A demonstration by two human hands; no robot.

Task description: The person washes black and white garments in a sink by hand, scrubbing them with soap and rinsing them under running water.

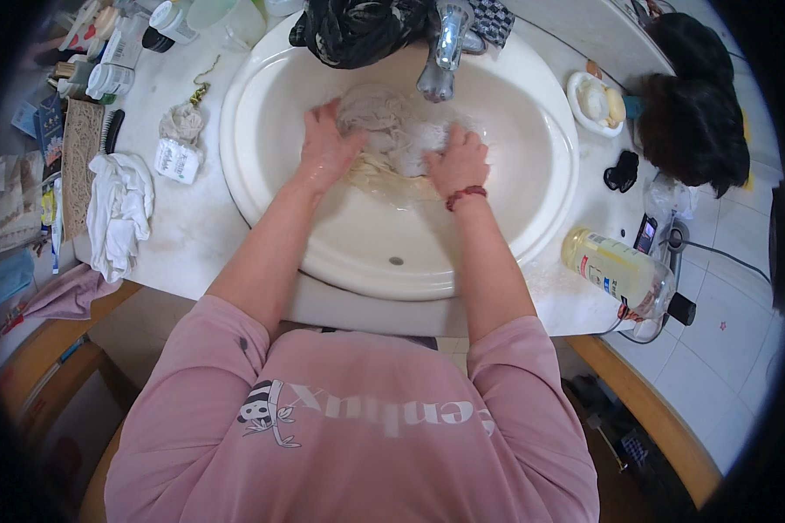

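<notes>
A wet, pale grey cloth (374,112) lies bunched in foamy water in the cream washbasin (392,274). Beige fabric (386,180) spreads below it, between my hands. At the cloth's left edge is my left hand (329,147), with thumb and fingers apart. My right hand (459,165), a dark red bracelet at its wrist, rests in the foam on the right with its fingers spread. Its fingertips are partly hidden by suds. The chrome faucet (449,46) stands above the water at the back of the basin.
Black fabric (366,29) hangs over the basin's back rim. On the right are a soap dish (596,104), a black bunched item (621,171) and a tilted bottle of yellowish liquid (618,271). White cloth (121,209), a comb (112,131) and several jars (110,81) line the left counter.
</notes>
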